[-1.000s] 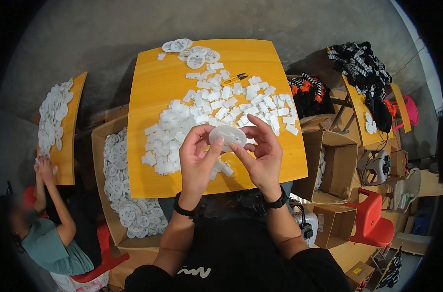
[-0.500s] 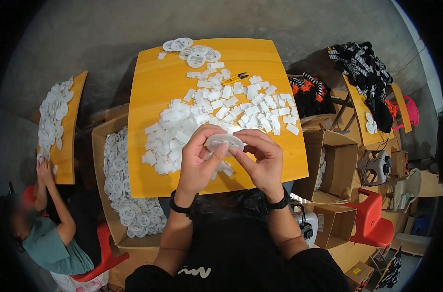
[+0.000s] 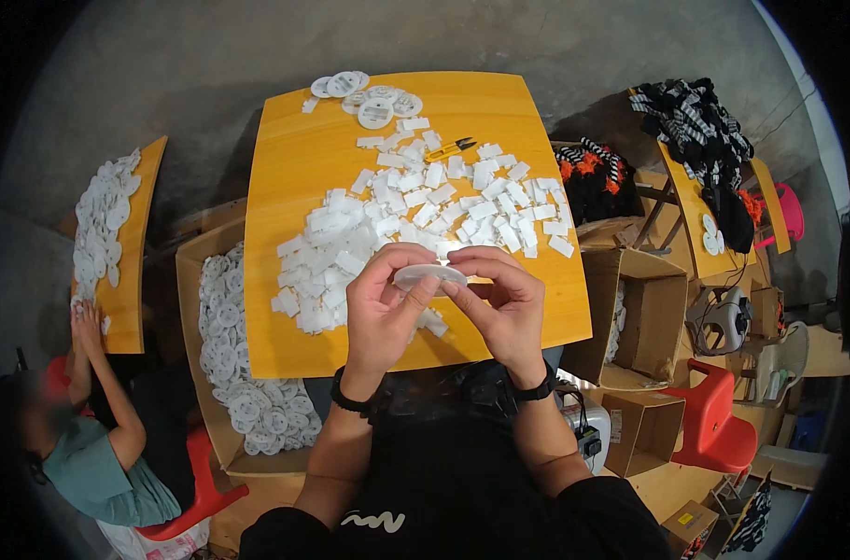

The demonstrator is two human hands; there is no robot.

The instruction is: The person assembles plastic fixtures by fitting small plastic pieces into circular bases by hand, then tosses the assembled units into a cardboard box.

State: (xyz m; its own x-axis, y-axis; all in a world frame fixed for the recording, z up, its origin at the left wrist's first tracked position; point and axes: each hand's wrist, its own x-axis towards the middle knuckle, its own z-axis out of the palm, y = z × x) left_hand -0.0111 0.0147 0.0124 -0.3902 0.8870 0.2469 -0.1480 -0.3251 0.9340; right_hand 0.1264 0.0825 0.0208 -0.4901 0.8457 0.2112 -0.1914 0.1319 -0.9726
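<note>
Over the near part of the yellow table (image 3: 299,149), a white round plastic disc (image 3: 419,273) is pinched between my two hands, seen nearly edge-on. My left hand (image 3: 384,308) grips its left side, thumb on the face towards me. On its right side, my right hand (image 3: 501,306) closes on the edge with thumb and fingers. A heap of small white rectangular pieces (image 3: 336,245) spreads just beyond my hands. Yellow-handled thread snips (image 3: 451,149) lie among the farther pieces. Several white discs (image 3: 376,114) are gathered at the table's far edge.
At the table's left stands a cardboard box (image 3: 193,308) full of white discs. An open carton (image 3: 651,308) and a red chair (image 3: 721,420) are on the right. A co-worker (image 3: 107,448) sits at another table (image 3: 145,243) on the left. Black fabric items (image 3: 691,121) cover a table at far right.
The disc has tilted, so its face shows less and it looks thinner. Both my hands stay almost in place around it.
</note>
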